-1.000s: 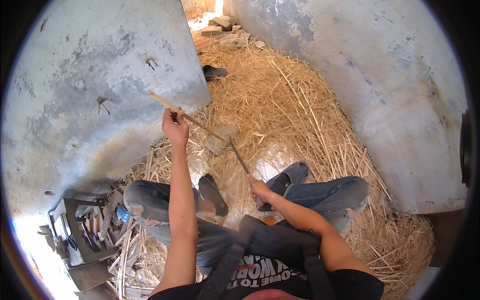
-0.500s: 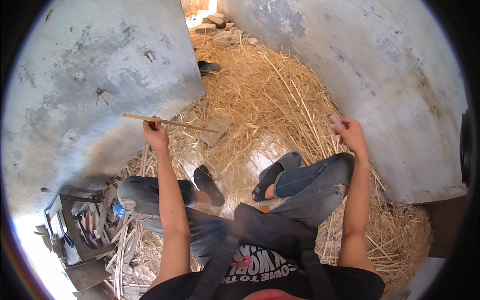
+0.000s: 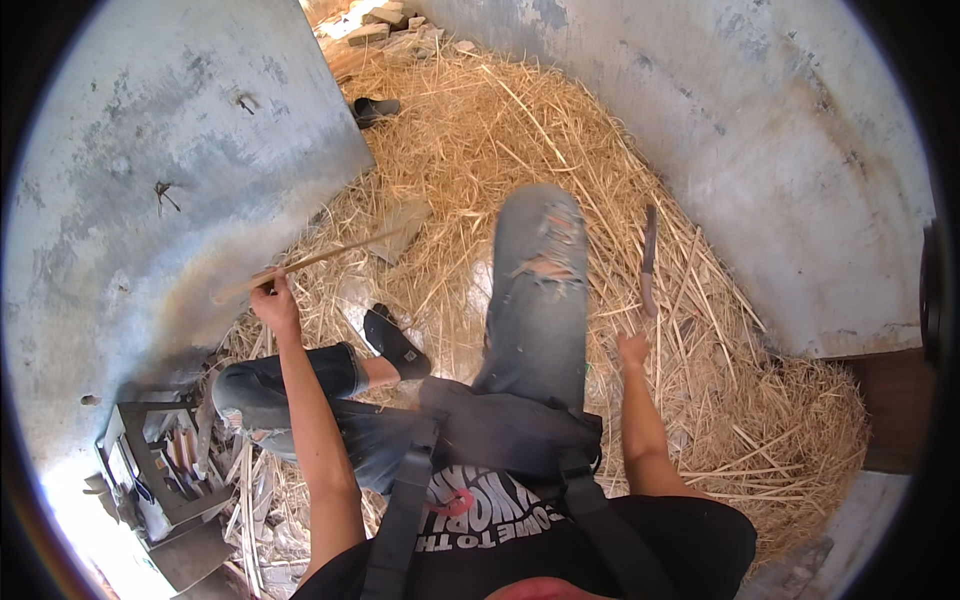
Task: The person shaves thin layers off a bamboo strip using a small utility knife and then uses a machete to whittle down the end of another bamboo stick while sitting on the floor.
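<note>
A long thin strip (image 3: 335,252) of bamboo or wood is pinched in my left hand (image 3: 276,303), near the strip's left end. The strip's right end slants up over the straw. My right hand (image 3: 632,348) is low over the straw at the right, beside my raised knee. Just above it lies a knife-like tool (image 3: 649,262) with a dark straight upper part and a brownish, curved lower end. That lower end is close to my right hand, and I cannot make out contact. The right fingers are small and blurred.
Straw (image 3: 470,130) and loose strips (image 3: 690,360) cover the floor. Grey wall panels (image 3: 200,130) stand left and right. A dark slipper (image 3: 376,110) lies by the left panel's corner. A dark open box (image 3: 170,460) of slim items sits lower left. Bricks (image 3: 375,30) are at the back.
My right hand has dropped and moved inward, toward the tool. My right knee has swung to the middle, uncovering that tool. My left hand has shifted left and down, tilting the strip's right end up.
</note>
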### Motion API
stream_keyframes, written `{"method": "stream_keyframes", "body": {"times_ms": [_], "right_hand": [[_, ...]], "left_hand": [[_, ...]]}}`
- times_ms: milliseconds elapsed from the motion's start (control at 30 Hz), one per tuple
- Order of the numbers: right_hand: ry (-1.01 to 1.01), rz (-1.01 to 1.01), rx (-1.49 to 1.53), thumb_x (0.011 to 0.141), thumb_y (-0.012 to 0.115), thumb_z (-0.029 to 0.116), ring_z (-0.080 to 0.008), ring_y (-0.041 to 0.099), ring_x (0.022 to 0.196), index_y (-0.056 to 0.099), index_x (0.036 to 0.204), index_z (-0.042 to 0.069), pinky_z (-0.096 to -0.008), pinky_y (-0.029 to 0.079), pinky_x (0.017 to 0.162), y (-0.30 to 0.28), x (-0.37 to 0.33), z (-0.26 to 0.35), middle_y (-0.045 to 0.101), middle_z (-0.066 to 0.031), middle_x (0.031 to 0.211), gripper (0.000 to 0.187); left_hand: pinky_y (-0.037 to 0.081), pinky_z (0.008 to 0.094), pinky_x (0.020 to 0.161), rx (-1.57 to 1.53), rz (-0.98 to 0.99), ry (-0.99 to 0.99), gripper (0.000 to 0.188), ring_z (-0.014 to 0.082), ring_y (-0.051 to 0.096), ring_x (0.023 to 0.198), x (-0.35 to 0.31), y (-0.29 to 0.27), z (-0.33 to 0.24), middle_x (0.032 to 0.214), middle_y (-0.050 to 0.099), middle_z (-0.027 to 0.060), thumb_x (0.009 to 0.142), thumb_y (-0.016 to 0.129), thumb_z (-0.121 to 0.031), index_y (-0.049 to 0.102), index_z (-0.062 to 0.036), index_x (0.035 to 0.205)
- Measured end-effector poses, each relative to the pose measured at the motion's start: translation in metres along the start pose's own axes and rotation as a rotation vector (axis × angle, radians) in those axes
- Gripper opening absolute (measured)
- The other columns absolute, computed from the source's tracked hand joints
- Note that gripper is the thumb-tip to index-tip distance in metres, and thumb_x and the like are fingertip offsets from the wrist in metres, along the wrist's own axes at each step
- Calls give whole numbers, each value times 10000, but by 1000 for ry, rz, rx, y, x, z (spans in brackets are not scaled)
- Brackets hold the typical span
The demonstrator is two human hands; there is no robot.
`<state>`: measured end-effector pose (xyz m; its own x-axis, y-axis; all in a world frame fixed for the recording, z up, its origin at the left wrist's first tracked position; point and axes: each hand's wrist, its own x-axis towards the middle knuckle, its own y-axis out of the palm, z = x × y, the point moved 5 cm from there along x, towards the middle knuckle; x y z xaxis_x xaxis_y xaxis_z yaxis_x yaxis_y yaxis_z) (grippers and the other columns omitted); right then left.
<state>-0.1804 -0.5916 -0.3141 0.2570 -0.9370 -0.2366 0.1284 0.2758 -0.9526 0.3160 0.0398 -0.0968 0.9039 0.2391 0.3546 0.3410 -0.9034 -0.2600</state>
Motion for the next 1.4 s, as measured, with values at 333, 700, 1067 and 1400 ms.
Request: {"method": "stream_keyframes", "body": {"times_ms": [333, 700, 1067, 1400], "right_hand": [[-97, -575, -72, 925, 653, 366, -473, 535, 1217, 313, 1525, 66, -539, 395, 1069, 44, -157, 23, 504, -287, 1346, 752], [97, 87, 117, 917, 684, 220, -385, 662, 963, 309, 1482, -16, -461, 540, 789, 76, -171, 20, 560, -275, 1234, 719], [187, 343, 708, 901, 677, 133, -332, 707, 826, 274, 1484, -29, -395, 572, 563, 20, -102, 22, 572, -290, 1186, 727], [-268, -234, 653, 955, 607, 89, -219, 661, 542, 248, 1462, 16, -343, 548, 519, -280, -58, 166, 664, -219, 967, 626]], "left_hand": [[483, 263, 652, -135, -28, -24, 144, 112, 606, 722, -60, -19, -30, 858, 708, 69, 901, 772, -63, 680, 12, 983], [564, 268, 810, -375, -35, -5, 113, 155, 694, 885, -108, -76, -115, 1010, 741, 134, 895, 740, 35, 687, 19, 993], [574, 332, 768, -527, -21, 235, 168, 228, 675, 831, -126, -148, -169, 979, 703, 216, 868, 732, 53, 624, -11, 979], [546, 398, 766, -606, 60, 438, 184, 243, 630, 823, -142, -145, -211, 932, 654, 165, 878, 781, -74, 640, -83, 997]]}}
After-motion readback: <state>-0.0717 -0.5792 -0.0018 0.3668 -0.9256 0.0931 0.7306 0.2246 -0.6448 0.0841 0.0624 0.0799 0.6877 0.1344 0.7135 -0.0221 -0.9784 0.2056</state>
